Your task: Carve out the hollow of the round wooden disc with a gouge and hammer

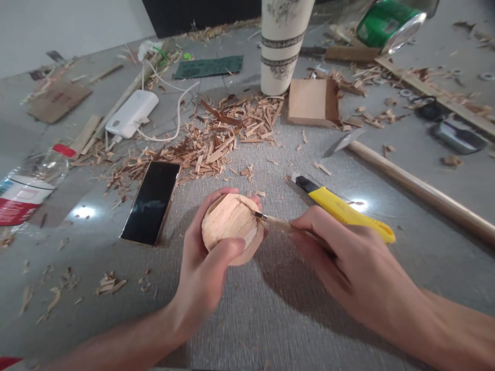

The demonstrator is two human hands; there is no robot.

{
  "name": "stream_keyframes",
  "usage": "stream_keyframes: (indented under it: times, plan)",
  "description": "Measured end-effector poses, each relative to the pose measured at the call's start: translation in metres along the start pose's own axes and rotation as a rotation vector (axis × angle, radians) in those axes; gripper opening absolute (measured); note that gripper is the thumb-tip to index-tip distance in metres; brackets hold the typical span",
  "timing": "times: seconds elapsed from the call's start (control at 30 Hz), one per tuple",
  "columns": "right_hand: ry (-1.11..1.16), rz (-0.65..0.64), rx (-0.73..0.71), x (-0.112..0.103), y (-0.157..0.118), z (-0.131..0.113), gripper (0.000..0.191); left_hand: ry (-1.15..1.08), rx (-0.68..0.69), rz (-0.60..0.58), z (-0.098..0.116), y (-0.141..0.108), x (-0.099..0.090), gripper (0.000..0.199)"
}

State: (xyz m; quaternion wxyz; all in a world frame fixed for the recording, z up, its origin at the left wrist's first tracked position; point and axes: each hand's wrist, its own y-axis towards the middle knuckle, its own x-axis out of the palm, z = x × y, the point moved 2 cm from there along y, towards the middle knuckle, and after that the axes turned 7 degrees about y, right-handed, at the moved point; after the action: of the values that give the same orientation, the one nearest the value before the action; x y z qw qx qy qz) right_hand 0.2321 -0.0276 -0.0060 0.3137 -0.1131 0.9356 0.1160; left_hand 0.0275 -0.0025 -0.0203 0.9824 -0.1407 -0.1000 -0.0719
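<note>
A pale, rounded piece of wood [224, 222] with a rough, hollowed-looking face rests in my left hand [207, 263]. My left thumb presses across its lower face while the fingers curl behind it. My right hand [344, 252] grips a slim wooden-handled tool [276, 222] with a narrow metal end. The tool's tip touches the right upper part of the wood's face, and its exact shape is too small to tell. Just beyond my right hand lies a yellow utility knife [340, 206] on the grey tabletop [240, 314].
A phone [150, 203] lies left of my hands, near wood shavings [216, 144]. Farther back are a white power bank [132, 113], a paper cup [282, 51] and a small cardboard tray [313, 100]. A hammer [421, 180], green can [389, 26] and plastic bottle [29, 190] flank the area.
</note>
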Motion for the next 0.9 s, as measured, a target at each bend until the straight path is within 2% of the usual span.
stream_keyframes:
  times: [0.23, 0.43, 0.7, 0.9]
  plan:
    - [0.199, 0.048, 0.095, -0.004, 0.011, 0.001, 0.024, -0.130, -0.035, -0.057, 0.004, 0.004, 0.004, 0.054]
    - [0.021, 0.048, -0.017, -0.013, 0.005, -0.004, 0.008, -0.099, -0.051, -0.036, 0.005, 0.003, 0.005, 0.057]
    - [-0.093, 0.054, -0.089, -0.015, 0.003, -0.008, 0.010, -0.155, -0.030, 0.009, 0.007, 0.002, 0.007, 0.057]
    - [-0.181, 0.060, -0.108, -0.011, -0.001, -0.007, 0.009, -0.119, 0.000, -0.006, 0.002, 0.001, 0.004, 0.058]
